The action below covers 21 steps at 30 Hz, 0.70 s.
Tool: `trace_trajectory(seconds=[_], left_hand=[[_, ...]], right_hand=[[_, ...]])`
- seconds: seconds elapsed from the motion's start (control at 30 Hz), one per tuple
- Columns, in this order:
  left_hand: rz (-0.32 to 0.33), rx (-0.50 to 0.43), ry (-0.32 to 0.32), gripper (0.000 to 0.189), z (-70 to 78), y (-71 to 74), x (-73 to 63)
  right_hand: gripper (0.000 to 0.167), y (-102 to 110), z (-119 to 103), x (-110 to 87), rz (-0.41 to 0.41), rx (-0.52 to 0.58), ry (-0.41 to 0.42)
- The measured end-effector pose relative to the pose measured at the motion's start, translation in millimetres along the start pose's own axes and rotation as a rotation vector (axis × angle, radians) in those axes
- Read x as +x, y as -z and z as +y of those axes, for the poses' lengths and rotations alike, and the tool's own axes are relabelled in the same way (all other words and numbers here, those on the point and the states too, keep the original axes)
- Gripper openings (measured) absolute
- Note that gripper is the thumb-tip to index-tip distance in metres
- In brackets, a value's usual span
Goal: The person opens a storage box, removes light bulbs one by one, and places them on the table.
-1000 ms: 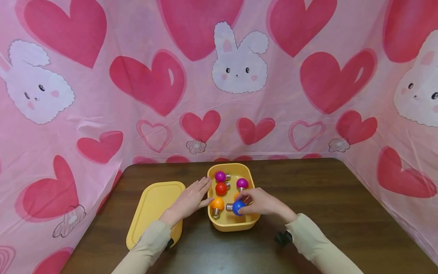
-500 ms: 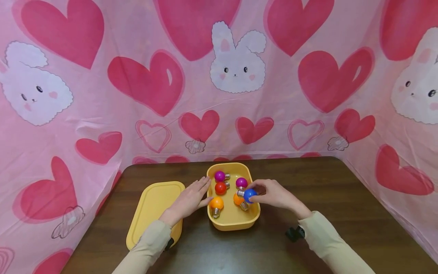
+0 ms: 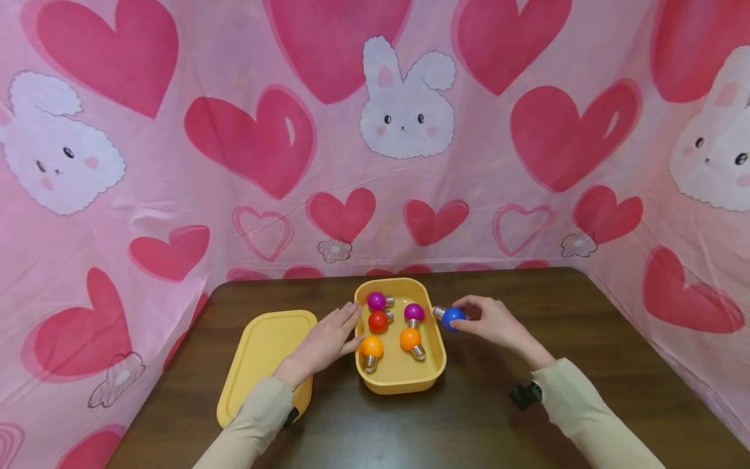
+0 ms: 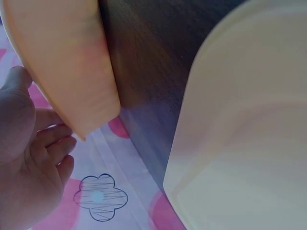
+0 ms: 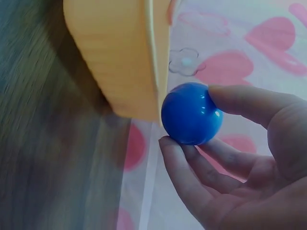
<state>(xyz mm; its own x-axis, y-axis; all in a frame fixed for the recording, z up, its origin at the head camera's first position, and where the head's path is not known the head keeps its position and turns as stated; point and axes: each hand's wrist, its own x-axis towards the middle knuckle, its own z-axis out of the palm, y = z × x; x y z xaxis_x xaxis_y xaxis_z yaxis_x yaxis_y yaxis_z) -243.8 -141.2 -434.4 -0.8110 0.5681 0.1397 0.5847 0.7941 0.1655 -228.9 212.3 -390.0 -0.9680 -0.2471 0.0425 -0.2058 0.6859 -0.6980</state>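
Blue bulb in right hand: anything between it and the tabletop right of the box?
Nothing visible. The right hand holds the blue bulb beyond the right side of the yellow box, with no object showing between bulb and tabletop. The bulb's metal base points toward the box; contact is unclear.

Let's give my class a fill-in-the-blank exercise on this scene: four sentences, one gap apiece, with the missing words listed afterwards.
1. The right hand pinches a ____-coloured bulb.
2. Altogether, ____ loose bulbs lie inside the yellow box.
3. Only one of the bulbs in the box is coloured ____.
4. From the person's side, the yellow lid lies to the ____ of the box.

Missing words: blue; five; red; left.
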Motion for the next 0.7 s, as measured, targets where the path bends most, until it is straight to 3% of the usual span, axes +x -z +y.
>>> trace_trajectory(seconds=[0.23, 0.7], left_hand=[[0.030, 0.015, -0.026, 0.066, -0.3, -1.3, -1.1], [0.058, 0.012, -0.045, 0.064, -0.8, -1.8, -0.6]], right_hand=[[0.044, 5.0, 16.0, -0.7, 0.070, -0.034, -0.030], [0.051, 15.2, 43.1, 3.4, 0.100, -0.080, -0.125]])
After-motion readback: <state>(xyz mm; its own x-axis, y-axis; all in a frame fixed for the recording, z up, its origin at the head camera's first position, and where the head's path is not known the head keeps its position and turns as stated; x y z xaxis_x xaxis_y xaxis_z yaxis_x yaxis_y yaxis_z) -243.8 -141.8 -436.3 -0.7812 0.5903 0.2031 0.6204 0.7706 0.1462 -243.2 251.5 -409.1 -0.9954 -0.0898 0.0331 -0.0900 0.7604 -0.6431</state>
